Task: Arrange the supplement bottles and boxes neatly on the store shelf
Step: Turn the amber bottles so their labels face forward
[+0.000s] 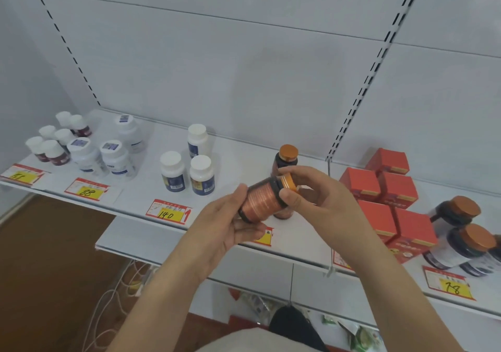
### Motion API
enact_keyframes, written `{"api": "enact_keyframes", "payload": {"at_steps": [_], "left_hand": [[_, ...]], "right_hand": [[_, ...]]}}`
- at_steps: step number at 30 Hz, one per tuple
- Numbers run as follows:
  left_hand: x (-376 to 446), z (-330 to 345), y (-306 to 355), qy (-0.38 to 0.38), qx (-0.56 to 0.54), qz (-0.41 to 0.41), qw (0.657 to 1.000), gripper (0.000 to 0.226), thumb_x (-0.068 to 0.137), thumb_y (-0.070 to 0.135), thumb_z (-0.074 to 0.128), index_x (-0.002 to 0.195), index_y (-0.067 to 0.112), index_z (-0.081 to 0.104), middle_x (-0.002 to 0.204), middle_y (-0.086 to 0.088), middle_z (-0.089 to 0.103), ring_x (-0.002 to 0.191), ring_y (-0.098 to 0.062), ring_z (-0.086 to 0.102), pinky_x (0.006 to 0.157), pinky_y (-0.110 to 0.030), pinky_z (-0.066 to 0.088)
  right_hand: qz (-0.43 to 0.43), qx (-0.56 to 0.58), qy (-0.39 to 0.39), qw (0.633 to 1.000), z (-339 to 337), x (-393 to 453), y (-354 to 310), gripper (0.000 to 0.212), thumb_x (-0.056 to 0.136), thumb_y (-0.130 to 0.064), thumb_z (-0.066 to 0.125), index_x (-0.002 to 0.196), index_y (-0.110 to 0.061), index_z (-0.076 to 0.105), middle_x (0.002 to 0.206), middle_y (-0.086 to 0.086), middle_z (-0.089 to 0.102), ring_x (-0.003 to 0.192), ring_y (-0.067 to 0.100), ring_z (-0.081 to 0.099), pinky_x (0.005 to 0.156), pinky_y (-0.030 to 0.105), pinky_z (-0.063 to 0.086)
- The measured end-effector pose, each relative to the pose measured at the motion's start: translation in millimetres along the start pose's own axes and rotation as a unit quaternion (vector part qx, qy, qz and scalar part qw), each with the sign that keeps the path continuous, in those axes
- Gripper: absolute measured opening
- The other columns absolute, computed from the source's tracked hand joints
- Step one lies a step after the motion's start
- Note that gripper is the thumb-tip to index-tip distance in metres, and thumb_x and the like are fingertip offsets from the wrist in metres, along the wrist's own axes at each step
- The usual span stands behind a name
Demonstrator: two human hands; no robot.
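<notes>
1. Copper-labelled bottle [261, 201] lies tilted in mid-air, just in front of the shelf's [244, 159] front edge.
2. Left hand [230, 229] has its grip curled round the bottle's base.
3. Right hand [311, 189] has its grip clamped on the orange cap end.
4. Another orange-capped bottle [286, 158] stands upright on the shelf behind them.
5. Red boxes [379, 189] sit clustered towards the shelf's right end.

White cables [113, 294] trail over the brown floor [54, 257] below, beside scattered packets [357, 335].

White slotted wall panels [244, 61], brown floor [51, 265].
</notes>
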State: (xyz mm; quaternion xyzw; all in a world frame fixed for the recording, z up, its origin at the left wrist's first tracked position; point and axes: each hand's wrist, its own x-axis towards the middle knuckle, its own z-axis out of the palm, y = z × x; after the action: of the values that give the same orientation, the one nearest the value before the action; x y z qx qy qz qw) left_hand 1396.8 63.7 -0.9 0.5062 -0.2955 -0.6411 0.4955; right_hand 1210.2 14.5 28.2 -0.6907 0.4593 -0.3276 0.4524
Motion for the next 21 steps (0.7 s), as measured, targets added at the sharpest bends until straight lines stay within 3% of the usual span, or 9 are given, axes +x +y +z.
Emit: {"api": "enact_keyframes", "payload": {"at_steps": [3, 7, 9, 11, 13, 16, 18, 21], "left_hand": [[-1, -3, -4, -0.013, 0.105, 0.136, 0.985, 0.045, 0.082, 0.036, 0.069, 0.125, 0.025, 0.062, 0.117, 0.005, 0.071, 0.104, -0.018, 0.072, 0.088, -0.030, 0.059], [-6, -1, -4, -0.034, 0.128, 0.197, 0.971, 0.052, 0.075, 0.022, 0.076, 0.124, 0.030, 0.061, 0.117, 0.015, 0.067, 0.113, -0.012, 0.066, 0.083, -0.023, 0.056], [-5, 0, -3, -0.029, 0.146, 0.156, 0.976, 0.052, 0.077, 0.033, 0.073, 0.127, 0.031, 0.059, 0.120, 0.014, 0.067, 0.110, -0.012, 0.068, 0.087, -0.028, 0.058], [-3, 0, 0, -0.036, 0.066, 0.042, 0.996, 0.054, 0.080, 0.049, 0.063, 0.127, 0.021, 0.060, 0.120, -0.007, 0.070, 0.098, -0.022, 0.073, 0.087, -0.037, 0.060], [-4, 1, 2, -0.063, -0.006, -0.063, 0.996, 0.063, 0.082, 0.058, 0.052, 0.118, 0.007, 0.063, 0.101, -0.021, 0.073, 0.073, -0.025, 0.073, 0.069, -0.033, 0.062], [-4, 0, 0, -0.097, 0.009, -0.107, 0.989, 0.065, 0.082, 0.060, 0.051, 0.108, 0.002, 0.064, 0.082, -0.020, 0.070, 0.057, -0.019, 0.065, 0.053, -0.025, 0.056], [-1, -2, -3, -0.081, -0.014, -0.088, 0.993, 0.055, 0.086, 0.050, 0.060, 0.115, 0.004, 0.064, 0.089, -0.019, 0.071, 0.066, -0.019, 0.068, 0.061, -0.025, 0.058], [1, -11, -5, -0.096, -0.001, -0.018, 0.995, 0.049, 0.084, 0.027, 0.076, 0.130, 0.021, 0.061, 0.117, -0.011, 0.070, 0.103, -0.024, 0.071, 0.087, -0.033, 0.058]], "right_hand": [[0.034, 0.062, -0.020, 0.997, -7, -1, 1, 0.041, 0.081, -0.052, 0.064, 0.119, -0.037, 0.068, 0.118, -0.011, 0.071, 0.108, 0.009, 0.069, 0.096, 0.040, 0.055], [0.092, 0.151, -0.029, 0.984, -9, -1, -2, 0.036, 0.082, -0.042, 0.068, 0.112, -0.022, 0.072, 0.111, 0.006, 0.073, 0.100, 0.023, 0.073, 0.090, 0.040, 0.058], [0.062, 0.097, -0.029, 0.993, -13, -2, -2, 0.031, 0.080, -0.038, 0.072, 0.108, -0.025, 0.073, 0.106, 0.000, 0.075, 0.097, 0.016, 0.073, 0.088, 0.035, 0.059], [0.015, 0.029, -0.042, 0.999, -16, -3, -3, 0.029, 0.079, -0.030, 0.078, 0.107, -0.030, 0.071, 0.106, -0.010, 0.073, 0.101, 0.009, 0.070, 0.089, 0.030, 0.057], [-0.022, 0.019, -0.080, 0.996, -17, -5, -3, 0.036, 0.078, -0.016, 0.081, 0.110, -0.027, 0.069, 0.110, -0.010, 0.070, 0.107, 0.012, 0.066, 0.092, 0.030, 0.055], [-0.054, 0.015, -0.137, 0.989, -15, -7, 1, 0.042, 0.081, -0.008, 0.079, 0.118, -0.023, 0.066, 0.119, -0.008, 0.065, 0.115, 0.018, 0.062, 0.098, 0.031, 0.051], [-0.041, 0.025, -0.130, 0.990, -14, -6, 7, 0.044, 0.084, -0.015, 0.077, 0.123, -0.029, 0.063, 0.122, -0.009, 0.064, 0.115, 0.017, 0.062, 0.099, 0.033, 0.051], [0.005, 0.057, -0.070, 0.996, -8, -4, 11, 0.039, 0.086, -0.039, 0.066, 0.125, -0.034, 0.063, 0.125, -0.010, 0.065, 0.112, 0.016, 0.065, 0.096, 0.036, 0.054]]}}
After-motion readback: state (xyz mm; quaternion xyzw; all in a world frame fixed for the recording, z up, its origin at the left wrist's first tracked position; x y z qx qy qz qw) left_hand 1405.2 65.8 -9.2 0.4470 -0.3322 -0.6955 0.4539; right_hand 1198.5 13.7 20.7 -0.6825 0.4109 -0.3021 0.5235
